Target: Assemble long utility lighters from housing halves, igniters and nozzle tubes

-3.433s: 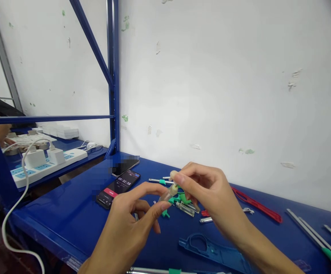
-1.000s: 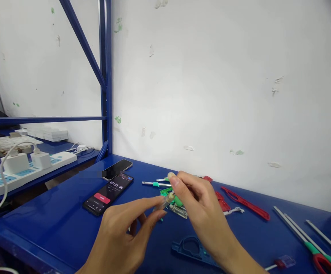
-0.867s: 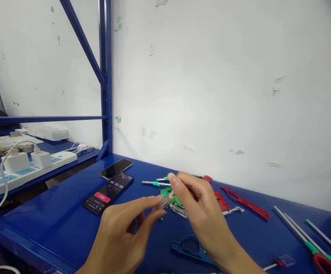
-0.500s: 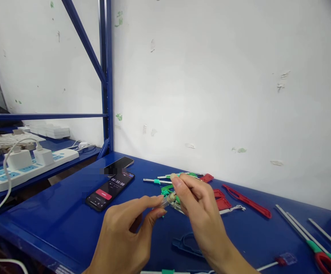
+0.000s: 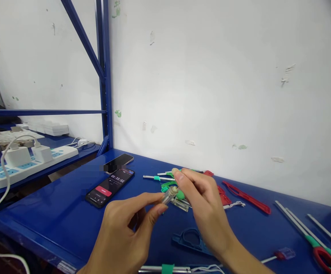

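Note:
My left hand [image 5: 131,224] pinches a small clear plastic piece [image 5: 168,195] between thumb and forefinger. Close above it, my right hand [image 5: 202,198] has thumb and forefinger pressed together near the piece's upper end; whatever they hold is too small to make out. Behind the hands lie green plastic parts [image 5: 168,185], a metal rod with a green band [image 5: 158,178] and red plastic parts [image 5: 224,198]. Beneath the right wrist sits a dark blue plastic part [image 5: 189,239].
Two phones lie at left, the nearer phone [image 5: 111,187] showing a timer. A long red part [image 5: 247,198], metal rods [image 5: 296,222] and red-green scissors [image 5: 325,255] lie right. A power strip [image 5: 31,167] is beyond the blue frame [image 5: 105,76]. Another person's hand shows far left.
The clear piece is now more upright and shows more between my fingers. My right fingers have moved slightly up, off its end. The view has shifted a little.

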Demonstrator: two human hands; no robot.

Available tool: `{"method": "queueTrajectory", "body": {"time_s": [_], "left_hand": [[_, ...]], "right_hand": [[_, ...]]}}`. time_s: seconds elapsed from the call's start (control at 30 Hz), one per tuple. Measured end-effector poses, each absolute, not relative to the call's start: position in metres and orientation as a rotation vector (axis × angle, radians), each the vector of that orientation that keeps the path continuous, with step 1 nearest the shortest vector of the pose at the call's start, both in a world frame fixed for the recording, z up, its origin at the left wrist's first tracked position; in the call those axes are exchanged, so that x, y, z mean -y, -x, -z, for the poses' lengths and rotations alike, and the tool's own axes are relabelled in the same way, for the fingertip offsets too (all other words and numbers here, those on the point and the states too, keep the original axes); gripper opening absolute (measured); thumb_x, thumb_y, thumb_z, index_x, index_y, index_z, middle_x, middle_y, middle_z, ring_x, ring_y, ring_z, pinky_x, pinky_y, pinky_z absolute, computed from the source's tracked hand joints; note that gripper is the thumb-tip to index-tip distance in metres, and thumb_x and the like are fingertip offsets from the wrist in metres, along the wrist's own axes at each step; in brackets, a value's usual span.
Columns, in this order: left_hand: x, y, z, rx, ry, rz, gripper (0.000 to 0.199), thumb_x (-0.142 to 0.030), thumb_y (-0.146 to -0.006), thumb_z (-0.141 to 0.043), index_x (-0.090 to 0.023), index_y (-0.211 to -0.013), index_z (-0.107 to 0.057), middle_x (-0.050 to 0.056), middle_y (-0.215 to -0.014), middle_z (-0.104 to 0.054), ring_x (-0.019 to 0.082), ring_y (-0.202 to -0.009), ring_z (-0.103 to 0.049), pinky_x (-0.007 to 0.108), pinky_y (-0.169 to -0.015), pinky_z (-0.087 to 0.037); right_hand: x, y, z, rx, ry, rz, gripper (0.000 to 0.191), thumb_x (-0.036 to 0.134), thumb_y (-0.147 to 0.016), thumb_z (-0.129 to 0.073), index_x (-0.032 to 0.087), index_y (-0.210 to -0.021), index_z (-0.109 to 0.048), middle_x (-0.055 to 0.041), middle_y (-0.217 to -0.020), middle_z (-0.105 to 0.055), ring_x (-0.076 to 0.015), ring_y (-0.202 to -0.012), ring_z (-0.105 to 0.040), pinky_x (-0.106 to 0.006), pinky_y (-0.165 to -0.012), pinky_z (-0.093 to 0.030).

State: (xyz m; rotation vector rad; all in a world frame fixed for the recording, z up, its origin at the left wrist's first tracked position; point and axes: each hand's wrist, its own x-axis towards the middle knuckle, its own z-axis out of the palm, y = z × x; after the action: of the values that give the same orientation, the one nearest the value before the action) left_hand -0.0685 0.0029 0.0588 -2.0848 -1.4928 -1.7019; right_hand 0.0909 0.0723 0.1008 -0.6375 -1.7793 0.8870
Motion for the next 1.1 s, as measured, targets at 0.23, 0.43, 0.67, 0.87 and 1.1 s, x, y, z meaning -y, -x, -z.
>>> {"method": "queueTrajectory", "body": {"time_s": [0.23, 0.43, 0.67, 0.87, 1.1], "left_hand": [[-0.0045, 0.0680, -0.0568, 1.505, 2.074, 1.702, 0.014, -0.026, -0.102, -0.072, -0.025, -0.105, -0.085, -0.009, -0.063, -0.074, 0.007, -0.044, -0.055, 0.017, -0.042, -0.041], [-0.0061, 0.0693, -0.0561, 1.484, 2.035, 1.707, 0.014, -0.027, -0.102, -0.071, -0.026, -0.103, -0.085, -0.007, -0.066, -0.077, 0.008, -0.043, -0.057, 0.018, -0.041, -0.042], [-0.0075, 0.0660, -0.0574, 1.437, 2.000, 1.740, 0.014, -0.027, -0.100, -0.072, -0.023, -0.102, -0.085, -0.006, -0.067, -0.079, 0.008, -0.042, -0.059, 0.017, -0.041, -0.044], [-0.0084, 0.0652, -0.0615, 1.396, 1.979, 1.746, 0.014, -0.023, -0.099, -0.071, -0.021, -0.100, -0.085, -0.004, -0.071, -0.082, 0.008, -0.043, -0.064, 0.015, -0.041, -0.046], [-0.0085, 0.0626, -0.0598, 1.337, 1.919, 1.762, 0.013, -0.017, -0.095, -0.073, -0.021, -0.099, -0.084, -0.007, -0.068, -0.079, 0.006, -0.042, -0.061, 0.014, -0.040, -0.044]], "right_hand": [[-0.0722, -0.0894, -0.1058, 1.794, 0.652, -0.835, 0.060, 0.054, -0.107, -0.054, 0.025, -0.064, -0.022, 0.0069, -0.063, -0.018, -0.0127, -0.059, -0.017, -0.033, -0.052, -0.019], [-0.0743, -0.0920, -0.1078, 1.835, 0.699, -0.787, 0.060, 0.056, -0.107, -0.054, 0.025, -0.064, -0.027, 0.0068, -0.061, -0.023, -0.0121, -0.057, -0.021, -0.032, -0.050, -0.020], [-0.0770, -0.0936, -0.1089, 1.862, 0.743, -0.718, 0.057, 0.053, -0.108, -0.053, 0.025, -0.065, -0.028, 0.0070, -0.060, -0.024, -0.0116, -0.056, -0.022, -0.032, -0.049, -0.020], [-0.0776, -0.0947, -0.1090, 1.922, 0.743, -0.641, 0.056, 0.051, -0.110, -0.049, 0.024, -0.065, -0.027, 0.0066, -0.060, -0.024, -0.0115, -0.056, -0.023, -0.033, -0.051, -0.021], [-0.0762, -0.0937, -0.1093, 1.917, 0.781, -0.659, 0.056, 0.050, -0.109, -0.050, 0.024, -0.066, -0.024, 0.0060, -0.061, -0.022, -0.0120, -0.057, -0.021, -0.034, -0.052, -0.020]]}}
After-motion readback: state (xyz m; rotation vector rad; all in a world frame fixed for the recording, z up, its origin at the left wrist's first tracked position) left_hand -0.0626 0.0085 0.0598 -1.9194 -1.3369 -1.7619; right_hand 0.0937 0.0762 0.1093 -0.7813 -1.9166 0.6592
